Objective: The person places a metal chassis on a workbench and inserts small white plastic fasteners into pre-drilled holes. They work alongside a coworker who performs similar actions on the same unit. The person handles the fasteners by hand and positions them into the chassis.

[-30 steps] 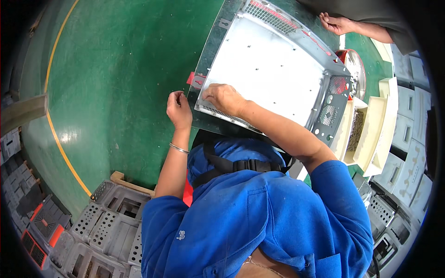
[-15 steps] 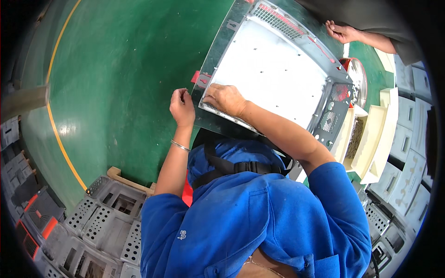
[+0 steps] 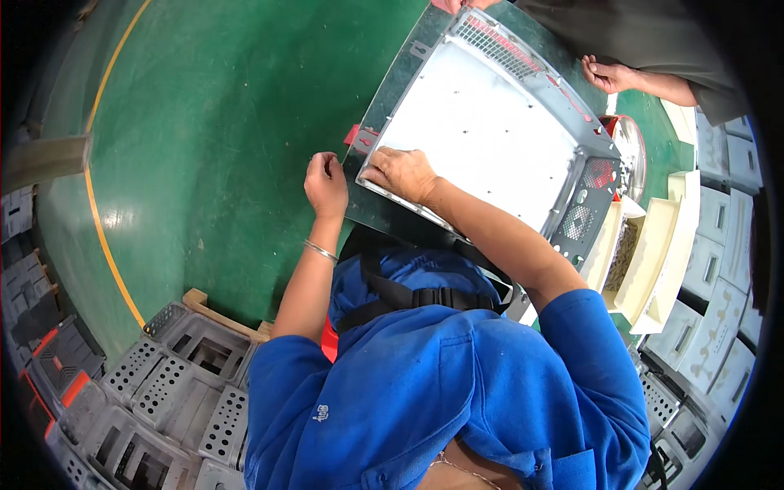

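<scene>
A shallow metal case [image 3: 482, 122] with a white inside, small studs and perforated grey side walls lies tilted in front of me. My right hand [image 3: 406, 175] reaches into its near left corner. Those fingers are bent down against the corner, and whatever they pinch is hidden. Just outside the case's left edge, my left hand [image 3: 327, 184] hovers over the floor with its fingers curled together. Anything small between them is too hidden to name. A dark flat sheet [image 3: 400, 72] with keyhole slots shows around and under the case.
Across from me stands another person, one hand [image 3: 608, 76] beside the case's far right corner. Cream trays [image 3: 653, 257], one holding small metal pieces, sit at the right near a round red-rimmed bowl [image 3: 629, 151]. Grey perforated housings [image 3: 184, 392] are stacked at lower left.
The case and the other person appear shifted slightly right in view. More of that person's other hand shows at the top edge. Both my hands keep nearly the same pose.
</scene>
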{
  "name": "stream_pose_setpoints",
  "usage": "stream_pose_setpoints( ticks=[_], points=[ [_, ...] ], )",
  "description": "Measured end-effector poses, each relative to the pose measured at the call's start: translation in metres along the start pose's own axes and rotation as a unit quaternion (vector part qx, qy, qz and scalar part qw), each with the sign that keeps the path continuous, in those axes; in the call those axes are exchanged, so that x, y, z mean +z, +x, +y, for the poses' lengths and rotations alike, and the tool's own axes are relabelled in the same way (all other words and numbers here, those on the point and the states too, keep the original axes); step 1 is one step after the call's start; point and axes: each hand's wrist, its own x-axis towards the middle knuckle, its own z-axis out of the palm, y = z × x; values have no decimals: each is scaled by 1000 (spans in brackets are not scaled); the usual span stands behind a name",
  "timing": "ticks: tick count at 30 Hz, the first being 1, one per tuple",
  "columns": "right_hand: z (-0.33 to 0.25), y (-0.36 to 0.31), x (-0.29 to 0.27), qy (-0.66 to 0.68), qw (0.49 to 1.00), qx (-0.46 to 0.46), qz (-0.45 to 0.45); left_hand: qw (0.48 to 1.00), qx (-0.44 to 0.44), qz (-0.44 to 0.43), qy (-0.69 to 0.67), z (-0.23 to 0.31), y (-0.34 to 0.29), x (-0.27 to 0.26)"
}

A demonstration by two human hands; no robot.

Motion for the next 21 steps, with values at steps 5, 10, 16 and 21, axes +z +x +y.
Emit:
stream_pose_setpoints(
  ticks=[5, 10, 16, 21],
  points=[
    [3, -1, 0, 65, 996, -41, 43, 1000, 11, 12, -1, 0, 1, 0],
    [10, 3, 11, 13, 992, -118, 34, 999, 31, 21, -7, -9, 1, 1],
    [9, 3, 10, 36, 998, -50, 8, 997, 10, -14, -73, -1, -2, 3],
    [6, -16, -31, 90, 994, 19, -53, 999, 39, -1, -22, 2, -3, 3]
  ],
)
